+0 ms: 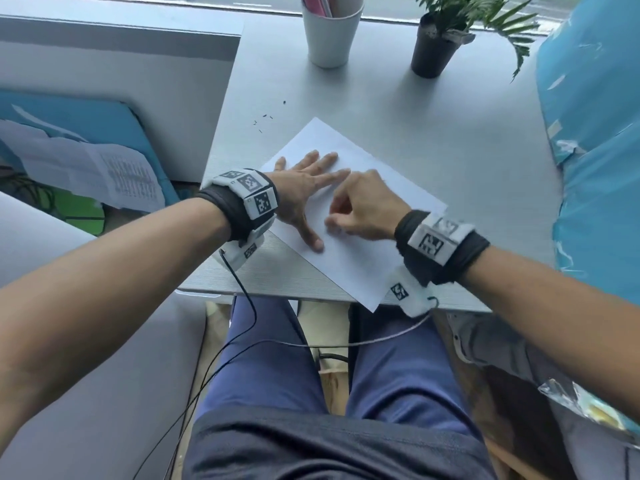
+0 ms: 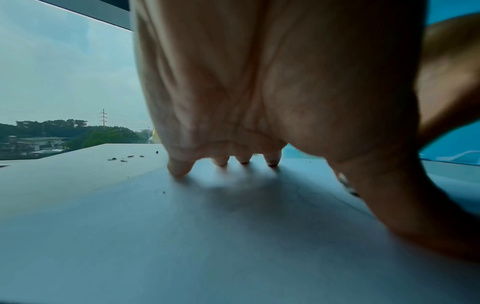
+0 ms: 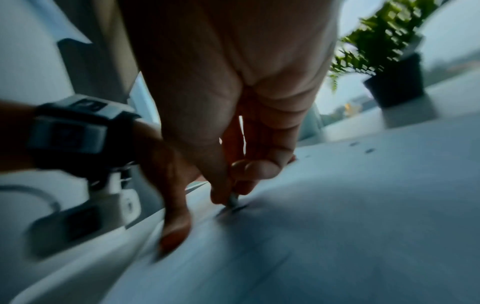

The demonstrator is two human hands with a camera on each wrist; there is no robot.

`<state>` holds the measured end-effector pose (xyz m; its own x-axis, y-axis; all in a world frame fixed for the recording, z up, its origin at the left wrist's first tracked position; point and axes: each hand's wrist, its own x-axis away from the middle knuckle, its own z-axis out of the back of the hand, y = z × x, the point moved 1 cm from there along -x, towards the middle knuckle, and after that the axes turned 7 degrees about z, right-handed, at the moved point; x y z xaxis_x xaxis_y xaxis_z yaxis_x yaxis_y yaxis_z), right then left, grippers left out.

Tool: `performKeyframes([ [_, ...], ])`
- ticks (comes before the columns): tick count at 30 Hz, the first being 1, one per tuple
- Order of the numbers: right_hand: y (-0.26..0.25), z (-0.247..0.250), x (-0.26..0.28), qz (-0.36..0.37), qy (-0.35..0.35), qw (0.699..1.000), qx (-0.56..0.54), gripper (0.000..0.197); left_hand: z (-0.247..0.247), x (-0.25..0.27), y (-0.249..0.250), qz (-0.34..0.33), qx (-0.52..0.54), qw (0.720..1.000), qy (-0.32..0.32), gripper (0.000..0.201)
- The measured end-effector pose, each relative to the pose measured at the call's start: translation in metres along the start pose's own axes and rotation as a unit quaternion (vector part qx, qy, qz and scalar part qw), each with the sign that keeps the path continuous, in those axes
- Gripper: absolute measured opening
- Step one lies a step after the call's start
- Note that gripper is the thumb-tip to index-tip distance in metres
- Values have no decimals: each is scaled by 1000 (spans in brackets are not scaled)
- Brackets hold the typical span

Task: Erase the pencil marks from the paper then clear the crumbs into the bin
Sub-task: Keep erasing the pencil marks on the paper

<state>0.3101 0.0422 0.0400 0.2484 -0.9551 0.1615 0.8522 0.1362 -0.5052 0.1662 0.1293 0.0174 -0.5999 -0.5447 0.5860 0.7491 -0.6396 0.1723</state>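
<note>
The paper [image 1: 360,188] lies flat on the table [image 1: 450,126], thin, light and quick to slide or crumple. The left hand [image 1: 304,192] presses it down with flat, spread fingers. The right hand [image 1: 363,206] pinches a small eraser [image 3: 232,200] and rubs near the middle.

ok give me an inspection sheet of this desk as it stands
surface: grey desk, paper lying askew, one corner past the near edge
job's things: small eraser on the paper; dark crumbs on the desk beyond it; bin: nothing seen
clutter: white cup, potted plant at the far edge
hands: left hand flat on the paper; right hand pinches the eraser
cables: wrist cables hang over the lap
surroundings: window, blue bag
</note>
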Motion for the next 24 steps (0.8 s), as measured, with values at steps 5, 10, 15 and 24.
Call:
performKeyframes([
  [5, 24, 19, -15, -77, 104, 992, -3, 16, 0, 0, 3, 7, 2, 1000, 3, 150],
  [10, 5, 7, -2, -34, -1, 999, 27, 17, 0, 1, 2, 1, -1, 1000, -4, 152],
  [15, 19, 13, -6, -81, 67, 994, 21, 16, 0, 2, 4, 6, -2, 1000, -2, 151],
  [24, 9, 8, 0, -65, 45, 997, 16, 16, 0, 3, 8, 16, -5, 1000, -3, 151],
])
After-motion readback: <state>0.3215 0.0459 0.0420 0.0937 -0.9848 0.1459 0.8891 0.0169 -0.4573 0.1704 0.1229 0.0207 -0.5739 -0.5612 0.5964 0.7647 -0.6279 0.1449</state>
